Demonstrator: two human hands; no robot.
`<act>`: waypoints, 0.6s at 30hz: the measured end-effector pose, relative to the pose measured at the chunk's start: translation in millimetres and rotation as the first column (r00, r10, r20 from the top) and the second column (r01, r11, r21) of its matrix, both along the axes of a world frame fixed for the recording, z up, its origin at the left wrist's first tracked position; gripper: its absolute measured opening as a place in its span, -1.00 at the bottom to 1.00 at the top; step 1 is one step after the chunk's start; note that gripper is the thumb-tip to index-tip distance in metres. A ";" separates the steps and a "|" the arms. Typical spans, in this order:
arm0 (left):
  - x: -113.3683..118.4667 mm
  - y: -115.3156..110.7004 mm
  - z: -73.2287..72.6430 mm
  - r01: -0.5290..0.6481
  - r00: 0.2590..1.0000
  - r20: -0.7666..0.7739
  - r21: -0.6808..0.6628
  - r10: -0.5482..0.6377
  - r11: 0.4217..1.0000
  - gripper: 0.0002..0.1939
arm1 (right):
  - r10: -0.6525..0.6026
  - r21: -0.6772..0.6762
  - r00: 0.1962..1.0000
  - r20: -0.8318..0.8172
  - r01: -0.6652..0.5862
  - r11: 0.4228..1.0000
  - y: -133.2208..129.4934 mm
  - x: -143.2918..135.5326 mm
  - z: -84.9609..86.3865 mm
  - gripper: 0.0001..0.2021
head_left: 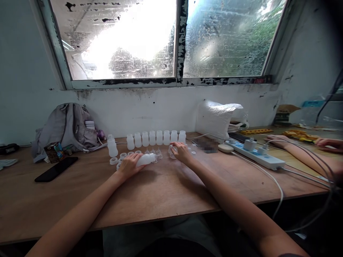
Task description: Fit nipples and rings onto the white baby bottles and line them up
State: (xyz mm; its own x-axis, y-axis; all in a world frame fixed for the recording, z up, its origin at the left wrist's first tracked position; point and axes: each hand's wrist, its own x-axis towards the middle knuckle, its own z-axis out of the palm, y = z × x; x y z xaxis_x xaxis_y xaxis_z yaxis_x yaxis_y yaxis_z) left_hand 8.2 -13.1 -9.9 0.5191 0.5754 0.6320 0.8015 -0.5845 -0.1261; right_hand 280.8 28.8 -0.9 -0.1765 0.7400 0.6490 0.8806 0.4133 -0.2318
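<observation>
One bottle tilted, clasped in left grip | right grip pinching clear piece

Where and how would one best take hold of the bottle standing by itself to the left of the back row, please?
I'd probably take the bottle around its broad body, below the narrower top, coming from the left. It stands upright and looks rounded, so a wrapping grasp should suit; white rings lie close in front and the row of bottles stands to its right.

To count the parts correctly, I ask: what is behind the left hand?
White rings and, farther back, a row of bottles. Whatever the left hand covers cannot be seen.
</observation>
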 end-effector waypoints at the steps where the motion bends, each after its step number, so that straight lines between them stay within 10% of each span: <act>1: -0.8 0.4 -0.1 0.000 1.000 -0.004 -0.002 0.000 1.000 -0.59 | -0.044 -0.029 0.999 0.019 0.045 0.999 3.3 5.7 0.0 -0.74; 11: 3.4 -1.0 -1.0 0.040 0.999 -0.015 0.015 -0.039 0.999 -0.60 | -0.106 -0.167 0.972 0.211 0.143 0.976 8.8 17.4 -11.5 -0.71; 18: 2.1 0.9 -0.7 -0.018 0.999 -0.042 0.082 0.022 0.996 -0.59 | 0.095 0.096 0.977 -0.190 -0.078 0.992 -3.7 3.5 4.3 -0.67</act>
State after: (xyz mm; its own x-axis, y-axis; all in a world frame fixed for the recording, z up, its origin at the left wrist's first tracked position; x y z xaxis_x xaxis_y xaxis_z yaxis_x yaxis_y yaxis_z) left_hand 10.4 -12.2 -10.6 0.5357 0.5338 0.6543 0.8059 -0.5546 -0.2074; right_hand 284.3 25.1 3.3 -0.1020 0.6666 0.7384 0.7823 0.5123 -0.3544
